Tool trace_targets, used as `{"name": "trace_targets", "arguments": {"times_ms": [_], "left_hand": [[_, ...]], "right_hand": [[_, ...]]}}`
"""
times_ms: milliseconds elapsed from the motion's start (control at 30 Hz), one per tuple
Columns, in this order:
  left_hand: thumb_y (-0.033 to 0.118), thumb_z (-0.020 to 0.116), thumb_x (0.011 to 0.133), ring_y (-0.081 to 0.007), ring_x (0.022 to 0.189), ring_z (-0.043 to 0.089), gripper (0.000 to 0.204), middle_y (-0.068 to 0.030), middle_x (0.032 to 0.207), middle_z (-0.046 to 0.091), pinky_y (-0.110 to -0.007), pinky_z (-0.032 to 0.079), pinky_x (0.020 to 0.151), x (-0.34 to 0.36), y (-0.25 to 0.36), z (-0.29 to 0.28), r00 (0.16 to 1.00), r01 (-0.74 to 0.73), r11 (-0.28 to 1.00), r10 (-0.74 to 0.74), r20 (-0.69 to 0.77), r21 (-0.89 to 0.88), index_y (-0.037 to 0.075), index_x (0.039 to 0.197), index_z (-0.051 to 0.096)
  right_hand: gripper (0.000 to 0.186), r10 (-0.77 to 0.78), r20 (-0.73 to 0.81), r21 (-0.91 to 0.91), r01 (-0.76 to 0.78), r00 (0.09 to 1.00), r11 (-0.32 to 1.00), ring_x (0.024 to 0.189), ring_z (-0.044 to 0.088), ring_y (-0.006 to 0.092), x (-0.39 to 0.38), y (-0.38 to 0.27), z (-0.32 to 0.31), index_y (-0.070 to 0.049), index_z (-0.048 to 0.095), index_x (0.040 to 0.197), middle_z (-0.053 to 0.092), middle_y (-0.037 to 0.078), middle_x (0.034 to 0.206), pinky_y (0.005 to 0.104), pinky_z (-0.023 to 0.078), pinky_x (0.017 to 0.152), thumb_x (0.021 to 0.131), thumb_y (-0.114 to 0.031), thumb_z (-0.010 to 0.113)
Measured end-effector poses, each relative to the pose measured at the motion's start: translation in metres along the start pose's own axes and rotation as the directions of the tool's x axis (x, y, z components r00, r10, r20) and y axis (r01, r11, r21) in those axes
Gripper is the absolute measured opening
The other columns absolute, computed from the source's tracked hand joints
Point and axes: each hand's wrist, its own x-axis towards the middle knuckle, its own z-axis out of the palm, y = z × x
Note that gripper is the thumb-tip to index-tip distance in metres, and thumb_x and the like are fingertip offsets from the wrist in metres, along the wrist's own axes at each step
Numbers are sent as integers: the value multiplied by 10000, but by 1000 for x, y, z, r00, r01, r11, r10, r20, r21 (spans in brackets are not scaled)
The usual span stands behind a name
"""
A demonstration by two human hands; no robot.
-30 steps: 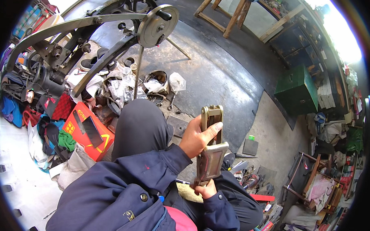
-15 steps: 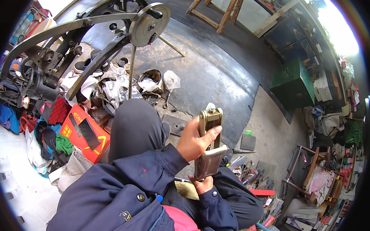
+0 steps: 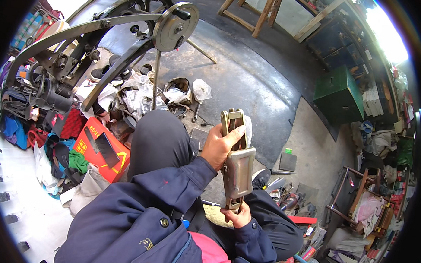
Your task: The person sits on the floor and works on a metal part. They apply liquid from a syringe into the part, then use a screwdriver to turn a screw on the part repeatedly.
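A long metal fixture [image 3: 239, 169] with a rounded rectangular pad on its front stands nearly upright between my legs. Its upper end is wrapped by my left hand [image 3: 219, 148], with the thumb across the frame. My right hand [image 3: 236, 217] grips its lower end, partly hidden under the sleeve cuff. A pale rounded piece [image 3: 248, 128] shows behind the top; I cannot tell whether it is attached. My bent left knee [image 3: 157, 136] is beside my left hand.
A black iron machine with a wheel [image 3: 176, 26] stands upper left over piled shoes and fabrics. An orange-red box [image 3: 103, 148] lies left. A green chest [image 3: 337, 96], wooden stool [image 3: 256, 22] and folded frame chair [image 3: 361, 201] are right and behind. Tools [image 3: 287, 199] litter the floor.
My left hand and the fixture's top have moved up and slightly left. The pad now faces the camera more fully, and the pale piece behind the top shows more.
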Motion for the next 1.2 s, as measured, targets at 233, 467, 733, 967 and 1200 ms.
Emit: {"name": "trace_targets", "arguments": {"times_ms": [233,467,733,967,1200], "left_hand": [[234,735,1020,-135,818,684,230,-48,962,716,-321,567,735,5,-5,-2,999,-6,997,2,-49,-73,19,1095,708],[361,760,995,-138,884,713,351,-31,1005,700,-304,587,796,9,1,-9,994,105,991,-105,0,-78,73,1173,668],[360,710,1034,-131,927,719,318,-21,1070,745,-307,572,836,7,4,-6,991,135,986,-133,24,-98,97,1211,694],[491,582,1095,-149,1028,697,460,-51,1132,699,-323,564,923,13,-4,2,985,77,991,-58,165,-106,95,1327,618],[559,453,1137,-133,1085,633,597,-46,1232,690,-311,480,1016,28,-13,-9,972,-35,985,-6,236,171,47,1375,644]], "right_hand": [[427,-20,-128,-143,1,992,990,573,626,141,-6,-4,15,-3,650,1227,666,49,810,297,469,517,845,-76,827],[579,147,386,375,-300,911,877,434,333,81,-35,-57,11,83,510,1407,377,-30,563,320,394,436,875,-78,670],[605,94,352,460,-259,931,849,438,349,80,-36,-66,26,107,495,1434,386,-26,565,321,415,435,883,-85,659],[479,33,118,359,-74,992,930,480,422,104,-44,-55,55,122,585,1298,492,24,637,320,449,452,862,-66,647],[439,-21,50,365,1,999,931,522,460,112,-40,-48,70,111,587,1301,515,30,684,313,466,476,893,-48,616]]}}
